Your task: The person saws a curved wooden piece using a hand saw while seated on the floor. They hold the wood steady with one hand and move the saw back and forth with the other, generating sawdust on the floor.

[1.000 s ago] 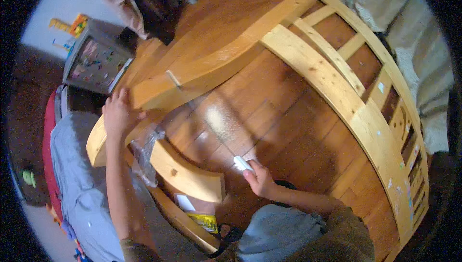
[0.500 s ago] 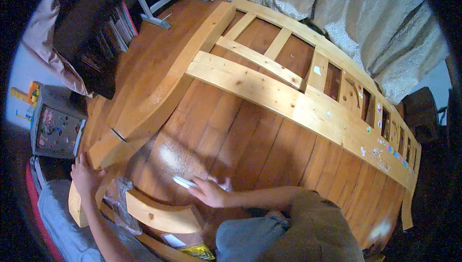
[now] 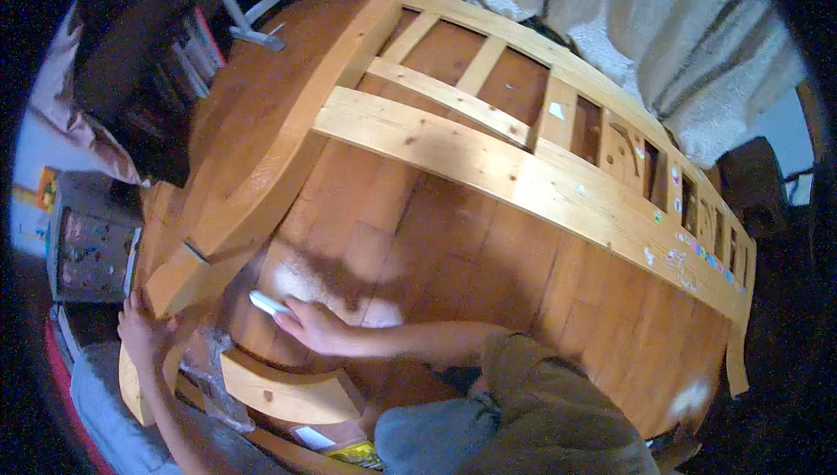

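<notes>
Two hands in view. Left hand (image 3: 146, 334): laid over near left end of one long curved wooden beam (image 3: 270, 187), touching it, thumb apart from fingers; can't tell if it grips. Right hand (image 3: 314, 325): closed around one white handle (image 3: 268, 304), which points left toward the beam; any blade on it too blurred to make out. Handle sits over the floor (image 3: 453, 248), right of the beam. One dark slit (image 3: 195, 252) across the beam, just beyond left hand. Beam runs from near left to far centre, where one slatted wooden panel (image 3: 427, 135) meets it and stretches right. Three pale patches on floor: one large (image 3: 301, 279) just beyond the handle, one smaller (image 3: 381, 312) beyond right forearm, one (image 3: 689, 398) near right. Near left: one loose curved wood piece (image 3: 283, 392), one clear plastic wrap (image 3: 214, 379) touching its left end, one white card (image 3: 316, 437), one yellow packet (image 3: 356, 455).
</notes>
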The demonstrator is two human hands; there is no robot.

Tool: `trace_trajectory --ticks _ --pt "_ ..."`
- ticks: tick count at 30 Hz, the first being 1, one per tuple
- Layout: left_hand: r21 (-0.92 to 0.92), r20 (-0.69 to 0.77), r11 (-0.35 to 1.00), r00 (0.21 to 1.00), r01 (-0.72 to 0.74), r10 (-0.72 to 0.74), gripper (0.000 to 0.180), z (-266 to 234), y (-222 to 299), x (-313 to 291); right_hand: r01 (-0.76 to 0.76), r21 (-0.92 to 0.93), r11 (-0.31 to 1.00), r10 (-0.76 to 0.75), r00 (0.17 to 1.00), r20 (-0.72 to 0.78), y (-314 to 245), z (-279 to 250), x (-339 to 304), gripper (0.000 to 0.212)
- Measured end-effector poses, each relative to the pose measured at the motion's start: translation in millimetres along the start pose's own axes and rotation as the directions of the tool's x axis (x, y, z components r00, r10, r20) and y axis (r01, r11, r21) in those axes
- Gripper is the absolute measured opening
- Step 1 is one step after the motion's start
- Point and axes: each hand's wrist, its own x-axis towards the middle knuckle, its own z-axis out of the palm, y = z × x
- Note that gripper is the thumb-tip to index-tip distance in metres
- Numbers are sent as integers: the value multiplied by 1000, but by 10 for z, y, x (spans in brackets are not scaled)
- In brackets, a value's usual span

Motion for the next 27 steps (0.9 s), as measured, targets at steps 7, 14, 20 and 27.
trace_trajectory --ticks 7,14,20,27 --pt "-30 -45 1000 999 8 -10 83 29 -34 -50 -4 -90 996 8 999 42 222 -360 -1223 27" --pt "-52 -23 999 1000 -12 10 81 35 -76 -22 14 48 999 -11 998 -55 125 197 -159 26" --pt "-10 83 999 996 30 -29 73 -248 148 12 -23 134 991 24 1000 -7 -160 -216 -512 20" --pt "45 64 998 997 48 -51 74 -270 70 -58 -106 -18 994 107 988 113 13 -369 -951 31"
